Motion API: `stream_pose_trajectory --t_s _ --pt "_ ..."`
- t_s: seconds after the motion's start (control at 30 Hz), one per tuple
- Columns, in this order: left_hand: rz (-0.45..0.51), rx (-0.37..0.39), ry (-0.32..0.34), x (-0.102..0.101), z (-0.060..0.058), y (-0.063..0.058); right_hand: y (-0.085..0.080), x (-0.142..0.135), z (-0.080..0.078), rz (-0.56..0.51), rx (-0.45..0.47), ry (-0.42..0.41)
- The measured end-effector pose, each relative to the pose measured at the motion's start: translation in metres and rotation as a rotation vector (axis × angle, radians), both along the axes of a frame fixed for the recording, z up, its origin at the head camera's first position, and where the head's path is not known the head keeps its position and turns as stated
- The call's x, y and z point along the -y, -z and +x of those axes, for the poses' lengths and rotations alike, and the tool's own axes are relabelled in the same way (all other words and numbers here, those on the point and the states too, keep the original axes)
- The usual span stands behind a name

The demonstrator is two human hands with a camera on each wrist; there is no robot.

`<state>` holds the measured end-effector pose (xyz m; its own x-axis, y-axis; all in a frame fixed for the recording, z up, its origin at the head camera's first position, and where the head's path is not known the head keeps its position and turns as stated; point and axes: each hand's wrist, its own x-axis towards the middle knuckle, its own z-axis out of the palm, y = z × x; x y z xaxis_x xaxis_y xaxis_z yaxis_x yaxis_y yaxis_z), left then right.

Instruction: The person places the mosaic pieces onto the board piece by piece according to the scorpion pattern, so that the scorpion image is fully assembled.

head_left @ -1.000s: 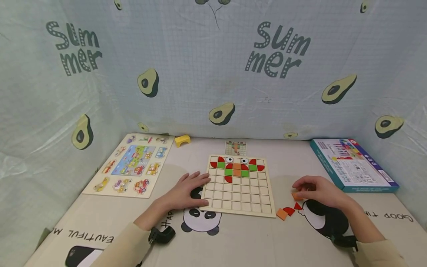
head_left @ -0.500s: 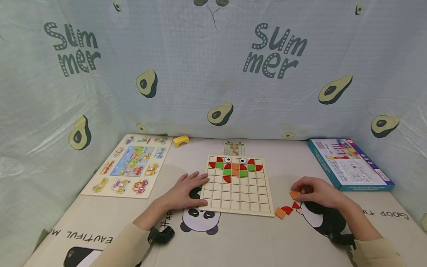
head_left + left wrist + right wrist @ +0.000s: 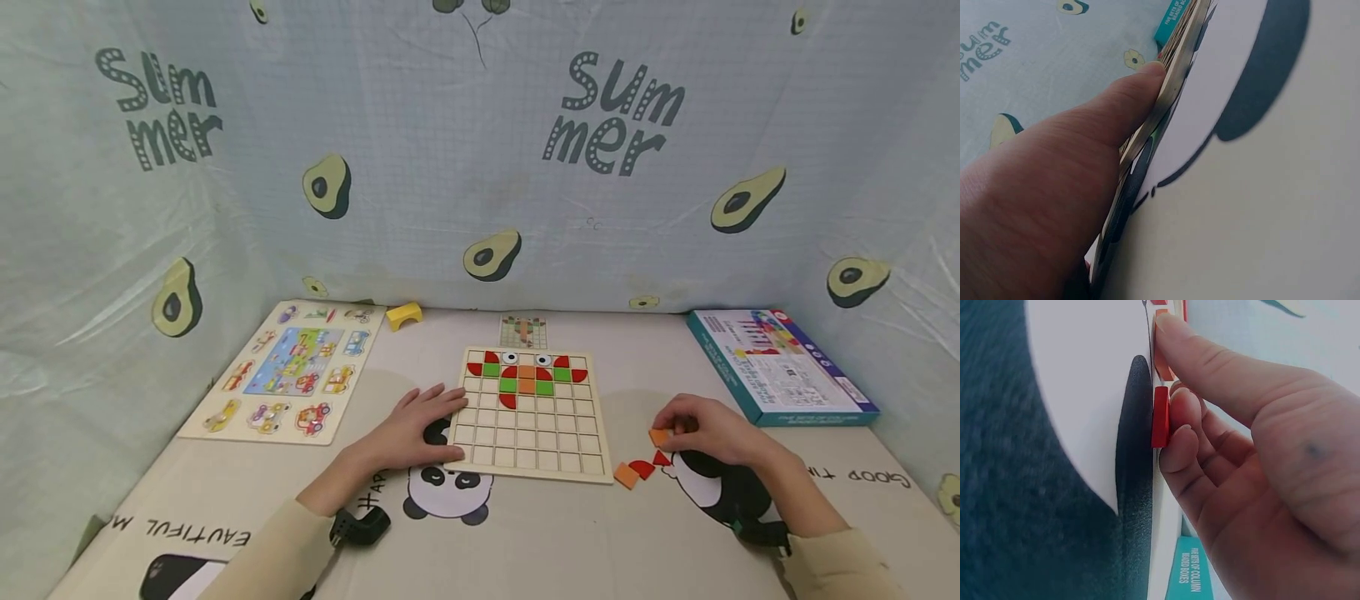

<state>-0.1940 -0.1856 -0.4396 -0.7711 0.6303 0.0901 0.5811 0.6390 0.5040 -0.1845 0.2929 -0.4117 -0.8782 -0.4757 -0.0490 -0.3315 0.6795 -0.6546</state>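
My left hand rests along the left edge of a wooden grid board, its fingers spread. In the left wrist view the thumb touches the board's edge. Red, green and orange tiles and two eye tiles fill squares in the board's upper rows. To the board's right, my right hand pinches an orange square tile low over the table. The right wrist view shows the thumb on that tile; the fingers behind it are partly hidden. A red tile stands close to the fingertips.
Near the board's lower right corner lie another orange tile, a red rounded tile and a red triangle. A pattern card lies behind the board. Around are a picture puzzle, yellow block and teal-edged box.
The whole scene has slid slightly left in the head view. Both hands keep nearly the same places; the right fingers still hold the orange tile, and the left hand stays on the board's edge.
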Motion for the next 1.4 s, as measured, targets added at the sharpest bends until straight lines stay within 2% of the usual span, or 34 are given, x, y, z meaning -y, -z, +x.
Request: stream_pose_trajectory --t_s 0.47,0.67,0.9,1.13,1.4 --pt "-0.007 0.006 -0.003 -0.002 -0.001 -0.001 0.003 -0.003 -0.004 -0.021 0.013 0.042" --pt "-0.008 0.016 -0.002 -0.001 0.000 0.000 -0.002 -0.001 -0.001 -0.073 0.001 0.053" --pt "-0.001 0.011 -0.004 0.000 0.000 0.000 -0.009 0.008 -0.004 -0.098 -0.012 0.103" --pt "0.001 0.012 -0.002 0.000 -0.001 0.001 -0.014 0.027 -0.013 -0.119 -0.001 0.084" --pt "-0.003 0.017 -0.008 -0.001 -0.001 0.001 -0.024 0.065 -0.030 -0.147 -0.027 0.023"
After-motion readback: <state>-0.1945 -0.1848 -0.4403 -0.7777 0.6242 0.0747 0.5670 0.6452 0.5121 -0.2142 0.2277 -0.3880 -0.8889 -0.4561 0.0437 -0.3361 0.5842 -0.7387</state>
